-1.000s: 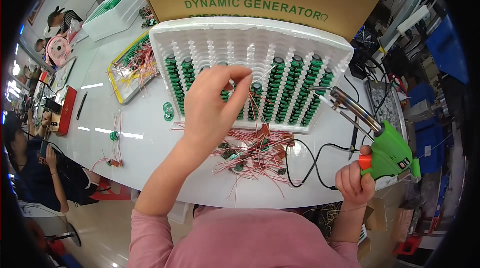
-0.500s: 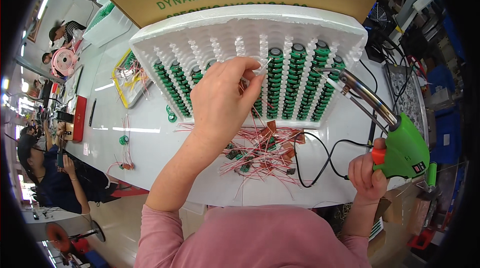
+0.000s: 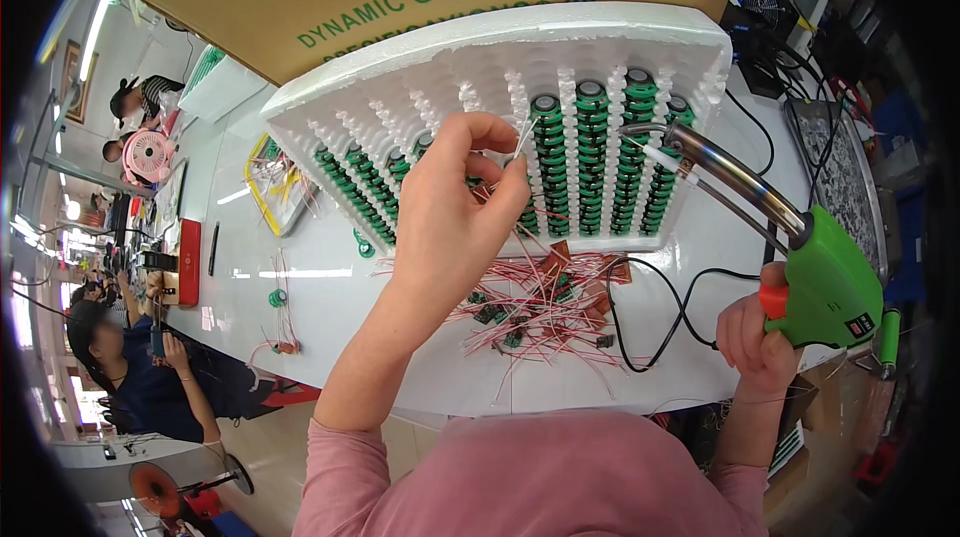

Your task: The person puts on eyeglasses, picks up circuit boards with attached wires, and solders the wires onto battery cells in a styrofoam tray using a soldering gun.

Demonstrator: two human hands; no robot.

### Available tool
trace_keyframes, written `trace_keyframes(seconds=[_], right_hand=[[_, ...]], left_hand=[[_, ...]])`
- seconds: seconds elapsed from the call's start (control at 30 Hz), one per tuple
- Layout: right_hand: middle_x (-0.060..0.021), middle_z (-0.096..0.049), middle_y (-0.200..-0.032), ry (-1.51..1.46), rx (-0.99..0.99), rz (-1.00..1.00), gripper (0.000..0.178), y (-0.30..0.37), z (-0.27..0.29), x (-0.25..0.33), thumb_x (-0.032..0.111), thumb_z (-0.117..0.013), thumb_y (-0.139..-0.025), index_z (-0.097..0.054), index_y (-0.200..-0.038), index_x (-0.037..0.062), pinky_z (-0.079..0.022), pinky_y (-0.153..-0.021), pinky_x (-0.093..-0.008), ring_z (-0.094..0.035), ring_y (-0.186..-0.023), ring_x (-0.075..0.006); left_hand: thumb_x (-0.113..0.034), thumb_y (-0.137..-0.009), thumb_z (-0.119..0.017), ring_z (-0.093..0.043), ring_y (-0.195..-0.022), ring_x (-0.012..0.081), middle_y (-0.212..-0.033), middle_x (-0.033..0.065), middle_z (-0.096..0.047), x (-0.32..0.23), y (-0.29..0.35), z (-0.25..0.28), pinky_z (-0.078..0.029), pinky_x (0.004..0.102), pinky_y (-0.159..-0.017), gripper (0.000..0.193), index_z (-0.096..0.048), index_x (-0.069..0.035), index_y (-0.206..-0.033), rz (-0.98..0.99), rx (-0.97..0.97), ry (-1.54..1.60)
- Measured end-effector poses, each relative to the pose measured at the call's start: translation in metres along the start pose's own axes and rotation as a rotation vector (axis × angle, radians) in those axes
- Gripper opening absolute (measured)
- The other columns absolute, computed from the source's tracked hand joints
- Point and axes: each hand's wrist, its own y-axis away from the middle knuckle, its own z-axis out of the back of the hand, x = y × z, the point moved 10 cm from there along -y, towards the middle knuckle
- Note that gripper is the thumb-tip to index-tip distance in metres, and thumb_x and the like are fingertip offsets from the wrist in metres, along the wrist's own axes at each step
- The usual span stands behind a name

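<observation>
The foam tray leans tilted, its columns of green coils facing the person. Over the tray's middle, the left hand has thumb and forefinger brought together, pinching a thin pale strand; whether it is wire or solder I cannot tell. Red wires show just below those fingertips, but the hand hides what they join. At the tray's right, the right hand curls its fingers round the grip of a green soldering gun, by the orange trigger. The gun's tip hangs before the tray's right-hand columns, well apart from the strand, so no joint seems to be under way right now. As for progress, the work looks partly done: one coil with wires lies left of the tray, apparently already connected. In front of the tray, a tangled pile of red and white wires, small boards and brown pieces appears to be waiting. The tray's right-hand columns are stacked high, while the middle and left ones have bare slots above their coils. Most coils there show no long leads, so I judge that much remains.
</observation>
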Motion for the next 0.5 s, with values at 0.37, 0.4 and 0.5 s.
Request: trace_keyframes(seconds=[0.37, 0.4, 0.5], right_hand=[[0.0056, -0.036, -0.046, 0.039, -0.015, 0.010, 0.059, 0.004, 0.000, 0.006, 0.024, -0.065, -0.076, -0.038, -0.121, -0.0041, -0.029, -0.035, -0.0198, -0.033, -0.034, -0.0053], [0.0056, -0.036, -0.046, 0.064, -0.006, 0.016, 0.060, 0.003, -0.001, 0.006, 0.024, -0.065, -0.076, -0.038, -0.122, -0.0043, -0.028, -0.035, -0.0198, -0.033, -0.035, -0.0051], [0.0037, -0.039, -0.049, 0.085, -0.051, 0.001, 0.039, -0.002, -0.006, 0.007, 0.016, -0.065, -0.074, -0.051, -0.106, -0.0023, -0.032, -0.039, -0.0200, -0.037, -0.040, -0.0061]], left_hand=[[-0.005, -0.082, -0.058, -0.050, -0.070, 0.0038, -0.081, 0.0005, -0.059, 0.006, 0.001, 0.003, -0.041, 0.0168, -0.062, 0.012, -0.059, -0.001, -0.093, 0.107, 0.023, 0.141], [-0.005, -0.082, -0.058, -0.050, -0.070, 0.0038, -0.081, 0.0005, -0.059, 0.007, 0.002, 0.003, -0.041, 0.0168, -0.062, 0.012, -0.059, -0.001, -0.093, 0.107, 0.017, 0.146], [-0.006, -0.080, -0.059, -0.052, -0.069, 0.0096, -0.082, 0.0033, -0.059, 0.017, 0.001, 0.008, -0.043, 0.0221, -0.061, 0.009, -0.059, -0.001, -0.087, 0.116, -0.037, 0.120]])
